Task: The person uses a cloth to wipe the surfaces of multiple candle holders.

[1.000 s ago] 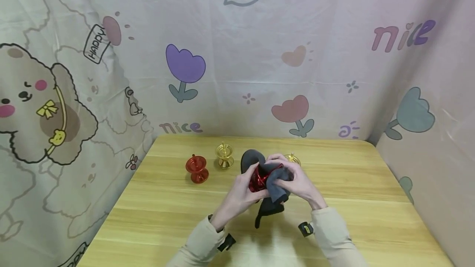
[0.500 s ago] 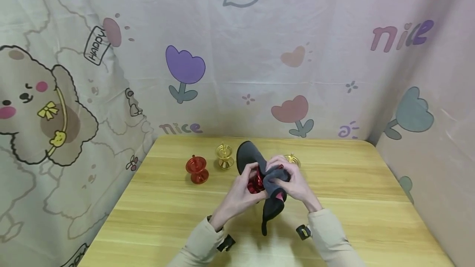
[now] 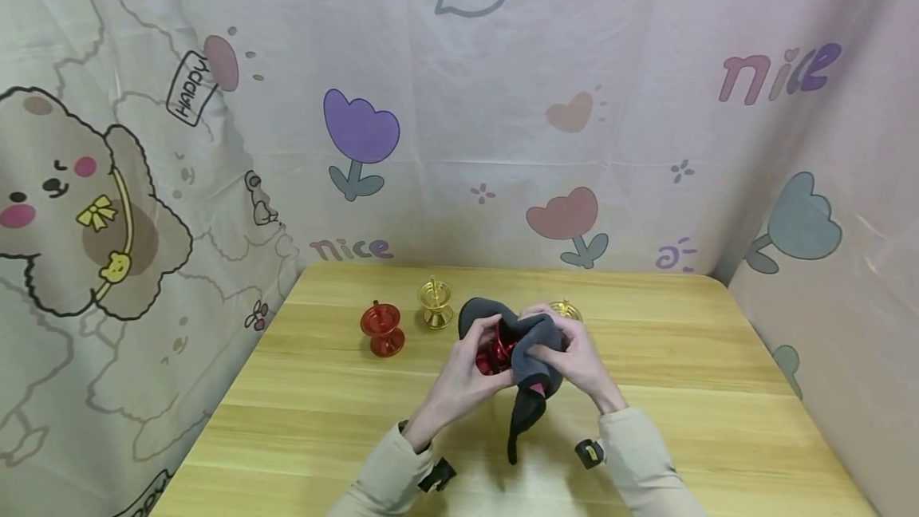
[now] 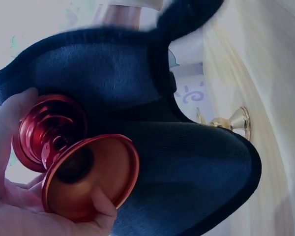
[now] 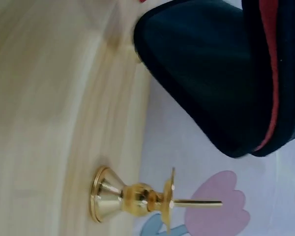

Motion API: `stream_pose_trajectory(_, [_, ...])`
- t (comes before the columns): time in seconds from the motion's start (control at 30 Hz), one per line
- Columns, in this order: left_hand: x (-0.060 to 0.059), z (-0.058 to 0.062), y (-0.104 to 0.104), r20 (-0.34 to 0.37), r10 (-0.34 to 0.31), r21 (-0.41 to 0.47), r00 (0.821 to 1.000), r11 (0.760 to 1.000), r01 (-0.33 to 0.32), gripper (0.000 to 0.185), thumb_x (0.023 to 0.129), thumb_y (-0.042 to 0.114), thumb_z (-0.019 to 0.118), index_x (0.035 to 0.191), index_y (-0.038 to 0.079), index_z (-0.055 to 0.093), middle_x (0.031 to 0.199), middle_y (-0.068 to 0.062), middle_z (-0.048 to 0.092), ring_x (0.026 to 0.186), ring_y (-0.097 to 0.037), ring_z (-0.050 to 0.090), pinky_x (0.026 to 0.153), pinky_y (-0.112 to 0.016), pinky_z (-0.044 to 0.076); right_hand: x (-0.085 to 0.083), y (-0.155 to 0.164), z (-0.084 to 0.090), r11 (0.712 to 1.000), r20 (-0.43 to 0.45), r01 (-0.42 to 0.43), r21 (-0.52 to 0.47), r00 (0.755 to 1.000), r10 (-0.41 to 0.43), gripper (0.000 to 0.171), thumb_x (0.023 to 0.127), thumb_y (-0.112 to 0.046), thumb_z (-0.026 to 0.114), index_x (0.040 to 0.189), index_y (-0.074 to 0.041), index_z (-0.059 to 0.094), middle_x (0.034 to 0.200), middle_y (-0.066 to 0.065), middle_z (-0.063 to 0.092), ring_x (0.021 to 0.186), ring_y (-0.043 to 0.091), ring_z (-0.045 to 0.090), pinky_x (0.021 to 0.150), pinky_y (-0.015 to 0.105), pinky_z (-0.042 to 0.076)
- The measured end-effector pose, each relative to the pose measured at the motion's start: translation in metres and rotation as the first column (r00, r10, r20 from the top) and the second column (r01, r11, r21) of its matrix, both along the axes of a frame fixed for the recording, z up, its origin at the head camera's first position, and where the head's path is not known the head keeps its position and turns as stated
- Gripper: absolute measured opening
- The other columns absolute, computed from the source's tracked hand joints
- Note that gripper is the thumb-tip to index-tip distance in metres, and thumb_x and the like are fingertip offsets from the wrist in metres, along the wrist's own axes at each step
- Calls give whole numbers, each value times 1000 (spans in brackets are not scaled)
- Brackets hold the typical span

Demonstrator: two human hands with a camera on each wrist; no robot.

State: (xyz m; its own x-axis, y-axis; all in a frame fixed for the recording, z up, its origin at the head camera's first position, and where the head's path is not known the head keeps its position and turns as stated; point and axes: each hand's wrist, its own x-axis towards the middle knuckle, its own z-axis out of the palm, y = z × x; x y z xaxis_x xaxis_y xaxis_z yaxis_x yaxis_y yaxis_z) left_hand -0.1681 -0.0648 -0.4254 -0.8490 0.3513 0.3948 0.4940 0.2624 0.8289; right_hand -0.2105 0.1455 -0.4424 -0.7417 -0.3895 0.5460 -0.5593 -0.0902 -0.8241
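Looking down past beige sleeves, we see both hands raised just above the pale wooden desk (image 3: 301, 429), meeting over one object. The left hand (image 3: 459, 377) curls its fingers and thumb around a shiny red metal candle holder (image 3: 491, 353), gripping it by the base and stem (the left wrist view shows the flared red foot resting in the palm). The right hand (image 3: 574, 357) clutches a dark grey cloth (image 3: 527, 341) with a pink inner side, its fingers bunched into the fabric and pressing it against the red holder; a loose tail of the cloth hangs down toward the desk.

Just behind the right hand stands a small gold metal candle holder (image 3: 565, 309), upright on the desk and partly hidden; the right wrist view shows its spike and drip plate clearly. Farther left, a second gold candle holder (image 3: 435, 304) stands upright, and beside it a second red candle holder (image 3: 382, 329), also upright, well apart from the hands.

Beyond the desk hangs a pink cartoon-printed curtain (image 3: 502, 118) with tulips and a bear.
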Motion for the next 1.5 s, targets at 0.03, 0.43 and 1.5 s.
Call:
stream_pose_trajectory(0.03, [0, 1, 0, -1, 2, -3, 1000, 1000, -2, 70, 84, 14, 82, 142, 1, 44, 125, -18, 70, 105, -27, 70, 83, -23, 56, 0, 0, 0, 1000, -3, -4, 17, 1000, 4, 33, 86, 8, 71, 114, -10, 70, 120, 1, 65, 115, 8, 59, 102, 21, 45])
stream_pose_trajectory(0.43, [3, 2, 2, 58, 2, -4, 998, 1000, -2, 66, 84, 12, 81, 139, 3, 46, 121, -16, 72, 94, -20, 70, 77, -21, 56, 3, -7, -1, 989, -11, 7, -145, 1000, -8, 19, 90, 5, 68, 99, -12, 70, 104, -3, 65, 102, 9, 59, 95, 23, 45])
stream_pose_trajectory(1.5, [8, 3, -4, 3, -9, -43, 1000, 999, 9, 67, 81, 11, 84, 137, 3, 48, 118, -15, 72, 90, -17, 69, 75, -21, 57, 6, -3, -6, 999, -91, -15, 33, 996, 18, 35, 82, 13, 72, 112, -5, 70, 114, 0, 65, 110, 8, 60, 102, 21, 44])
